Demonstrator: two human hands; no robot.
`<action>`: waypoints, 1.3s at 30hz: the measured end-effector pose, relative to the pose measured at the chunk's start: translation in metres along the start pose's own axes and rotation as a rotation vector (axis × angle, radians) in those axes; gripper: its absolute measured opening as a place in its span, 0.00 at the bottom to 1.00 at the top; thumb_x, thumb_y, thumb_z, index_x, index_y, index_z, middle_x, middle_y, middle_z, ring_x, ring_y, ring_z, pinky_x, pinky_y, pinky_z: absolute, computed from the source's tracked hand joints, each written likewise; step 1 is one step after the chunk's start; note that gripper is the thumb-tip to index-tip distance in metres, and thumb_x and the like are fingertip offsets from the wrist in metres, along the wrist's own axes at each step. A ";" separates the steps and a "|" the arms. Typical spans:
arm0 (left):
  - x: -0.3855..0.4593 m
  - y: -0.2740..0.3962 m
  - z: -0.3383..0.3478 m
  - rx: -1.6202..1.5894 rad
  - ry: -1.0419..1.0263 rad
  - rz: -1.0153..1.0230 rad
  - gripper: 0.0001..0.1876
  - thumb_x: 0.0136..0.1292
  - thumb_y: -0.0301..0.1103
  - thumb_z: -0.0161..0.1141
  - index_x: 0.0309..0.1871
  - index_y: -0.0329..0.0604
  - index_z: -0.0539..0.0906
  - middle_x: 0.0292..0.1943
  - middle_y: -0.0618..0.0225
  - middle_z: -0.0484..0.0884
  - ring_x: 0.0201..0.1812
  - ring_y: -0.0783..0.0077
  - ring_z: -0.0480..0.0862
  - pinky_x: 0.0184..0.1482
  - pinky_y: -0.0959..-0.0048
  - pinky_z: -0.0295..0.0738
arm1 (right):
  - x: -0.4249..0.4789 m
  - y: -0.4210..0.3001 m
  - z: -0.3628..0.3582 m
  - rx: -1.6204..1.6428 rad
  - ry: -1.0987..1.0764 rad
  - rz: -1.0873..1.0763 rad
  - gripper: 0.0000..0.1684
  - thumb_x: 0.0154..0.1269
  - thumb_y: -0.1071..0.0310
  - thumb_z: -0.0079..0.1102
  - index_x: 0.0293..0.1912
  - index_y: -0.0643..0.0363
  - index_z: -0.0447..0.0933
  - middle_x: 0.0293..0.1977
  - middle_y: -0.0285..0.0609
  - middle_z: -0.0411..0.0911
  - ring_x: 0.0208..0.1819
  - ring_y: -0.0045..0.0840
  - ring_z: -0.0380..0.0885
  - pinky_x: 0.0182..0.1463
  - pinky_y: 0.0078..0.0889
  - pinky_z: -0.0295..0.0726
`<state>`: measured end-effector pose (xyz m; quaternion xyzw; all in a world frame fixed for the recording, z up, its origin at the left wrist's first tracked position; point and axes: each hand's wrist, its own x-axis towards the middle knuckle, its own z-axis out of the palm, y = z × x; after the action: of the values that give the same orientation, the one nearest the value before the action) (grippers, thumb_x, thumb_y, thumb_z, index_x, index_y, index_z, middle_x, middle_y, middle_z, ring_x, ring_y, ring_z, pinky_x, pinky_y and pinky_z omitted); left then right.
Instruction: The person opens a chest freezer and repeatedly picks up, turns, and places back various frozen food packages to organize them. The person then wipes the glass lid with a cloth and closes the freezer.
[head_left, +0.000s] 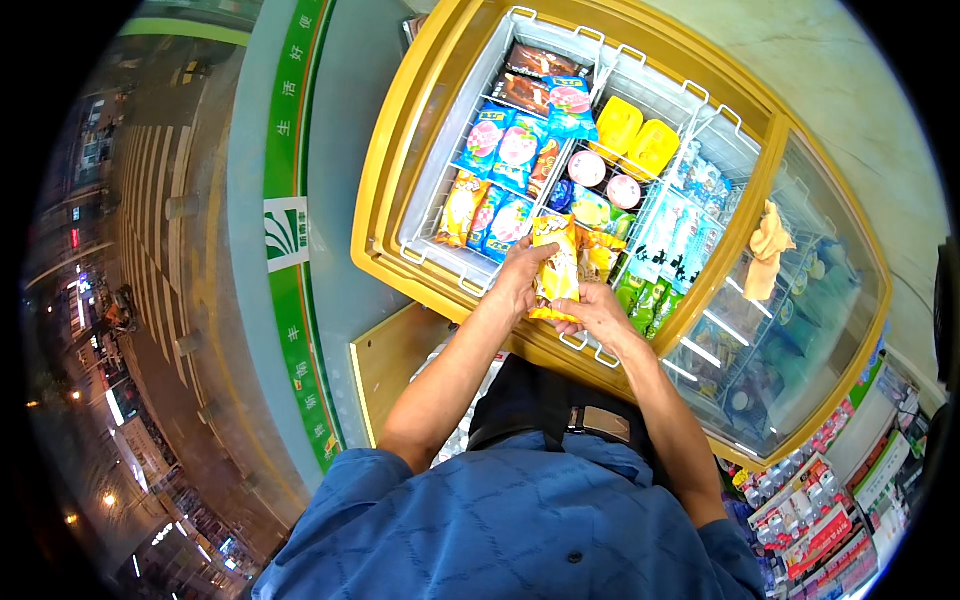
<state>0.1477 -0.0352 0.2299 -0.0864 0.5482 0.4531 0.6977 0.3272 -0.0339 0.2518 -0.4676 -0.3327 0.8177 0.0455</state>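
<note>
Both hands hold one yellow ice-cream packet (556, 264) over the front of a chest freezer (364, 225). My left hand (521, 274) pinches its left side, thumb across the upper front. At its lower end, my right hand (592, 311) grips with the thumb on top. Just right of the packet, more yellow packets (600, 255) lie in the middle wire basket. The left basket holds blue packets with pink pictures (519, 154), a yellow packet (461, 208) and dark brown packets (521, 91). Two yellow tubs (619, 124) and two round-lidded cups (586, 169) sit farther back in the middle basket.
Light blue packets (667, 236) and green packets (646, 306) fill the right basket. A tan cloth (765, 251) lies on the glass lid (810, 322). Bottled drinks (795, 502) stand at lower right. On the left, a window with a green strip (289, 150) faces a street.
</note>
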 end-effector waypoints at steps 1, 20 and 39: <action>0.005 -0.002 -0.010 -0.018 0.006 -0.001 0.22 0.69 0.25 0.66 0.64 0.42 0.74 0.49 0.58 0.87 0.44 0.60 0.91 0.41 0.57 0.91 | 0.001 -0.002 0.003 -0.014 -0.013 0.005 0.13 0.74 0.67 0.66 0.48 0.68 0.83 0.37 0.45 0.87 0.32 0.24 0.86 0.36 0.24 0.86; 0.162 0.115 -0.190 1.170 0.366 0.395 0.30 0.60 0.22 0.60 0.69 0.37 0.73 0.51 0.50 0.87 0.48 0.57 0.88 0.52 0.59 0.83 | 0.005 0.007 -0.029 0.022 0.273 0.018 0.15 0.76 0.62 0.64 0.45 0.68 0.82 0.35 0.44 0.86 0.33 0.22 0.84 0.39 0.23 0.84; 0.112 0.079 -0.112 1.880 0.435 -0.183 0.24 0.71 0.42 0.54 0.66 0.42 0.83 0.68 0.51 0.81 0.69 0.44 0.79 0.68 0.51 0.74 | 0.024 0.017 -0.034 -0.025 0.294 0.070 0.17 0.74 0.60 0.65 0.45 0.67 0.82 0.34 0.43 0.86 0.33 0.22 0.83 0.39 0.23 0.83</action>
<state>0.0119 0.0018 0.1222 0.3823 0.7949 -0.2521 0.3980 0.3450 -0.0210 0.2128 -0.5942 -0.3160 0.7373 0.0596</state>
